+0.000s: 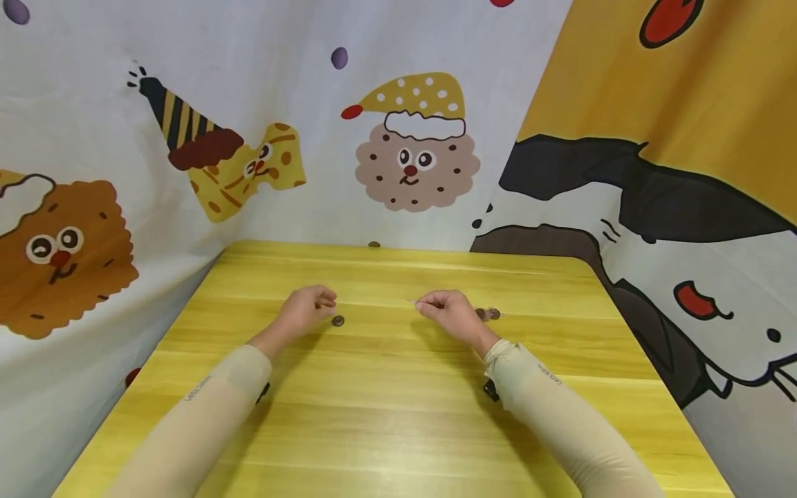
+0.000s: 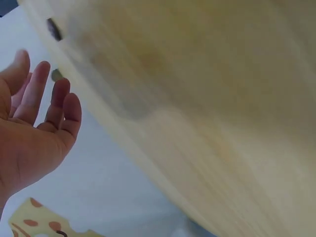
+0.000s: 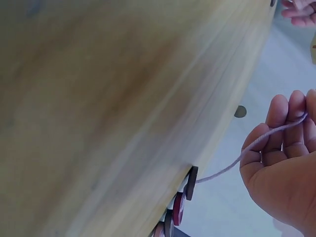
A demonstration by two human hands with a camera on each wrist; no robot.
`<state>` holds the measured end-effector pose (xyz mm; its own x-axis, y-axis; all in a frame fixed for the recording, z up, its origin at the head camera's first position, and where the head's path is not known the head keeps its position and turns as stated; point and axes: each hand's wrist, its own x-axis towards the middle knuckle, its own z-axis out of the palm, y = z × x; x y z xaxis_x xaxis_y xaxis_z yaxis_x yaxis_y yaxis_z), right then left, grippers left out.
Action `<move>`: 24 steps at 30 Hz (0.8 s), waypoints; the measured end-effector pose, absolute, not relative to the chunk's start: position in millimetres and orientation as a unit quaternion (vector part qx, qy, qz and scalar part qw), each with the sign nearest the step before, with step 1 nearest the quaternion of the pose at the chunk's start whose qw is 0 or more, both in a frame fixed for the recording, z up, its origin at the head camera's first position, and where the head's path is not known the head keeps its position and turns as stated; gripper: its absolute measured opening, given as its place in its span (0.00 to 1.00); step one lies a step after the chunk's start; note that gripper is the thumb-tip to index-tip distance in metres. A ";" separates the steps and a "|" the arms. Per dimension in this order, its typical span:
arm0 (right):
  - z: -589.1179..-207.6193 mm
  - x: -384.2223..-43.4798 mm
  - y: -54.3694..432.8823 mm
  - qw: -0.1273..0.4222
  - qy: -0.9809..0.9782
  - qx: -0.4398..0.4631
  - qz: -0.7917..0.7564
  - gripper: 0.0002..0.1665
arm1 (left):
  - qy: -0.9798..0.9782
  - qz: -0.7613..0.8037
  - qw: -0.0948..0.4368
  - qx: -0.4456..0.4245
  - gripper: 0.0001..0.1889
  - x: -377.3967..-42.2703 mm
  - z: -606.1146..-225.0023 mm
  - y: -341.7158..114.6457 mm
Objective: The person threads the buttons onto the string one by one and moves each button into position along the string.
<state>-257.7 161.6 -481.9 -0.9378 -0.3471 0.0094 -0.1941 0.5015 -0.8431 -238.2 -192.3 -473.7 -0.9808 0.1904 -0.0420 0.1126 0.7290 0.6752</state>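
Note:
In the head view my right hand (image 1: 451,315) is above the table (image 1: 386,415), its thumb and fingertips pinching the end of a thin string. The right wrist view shows this pale purple string (image 3: 261,139) crossing the fingers and running down to a dark round button-like disc (image 3: 192,183). Behind that disc stand several more in a row, one of them red (image 3: 178,208). My left hand (image 1: 305,309) hovers with loosely bent fingers and holds nothing. Just beside its fingertips, a single brown button-like disc (image 1: 338,321) lies on the wood.
A cloth backdrop (image 1: 411,41) with cartoon prints hangs behind the table and along its sides. Small dark parts (image 1: 490,389) show under both sleeved wrists.

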 end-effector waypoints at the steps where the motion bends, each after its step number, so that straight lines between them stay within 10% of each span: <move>1: -481.7 -257.7 162.1 0.081 0.862 -0.158 -0.475 0.18 | 0.929 0.355 0.061 0.085 0.21 -237.8 -474.7 -194.2; 24: -484.3 -256.2 161.0 0.082 0.871 -0.161 -0.457 0.17 | 0.951 0.289 0.040 0.098 0.20 -238.1 -492.1 -180.7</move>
<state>-256.2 161.0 -484.3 -0.9347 -0.3553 0.0048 -0.2057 0.5301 -0.8226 -238.1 -180.7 -492.1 -0.9777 0.2090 -0.0201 0.1625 0.8139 0.5579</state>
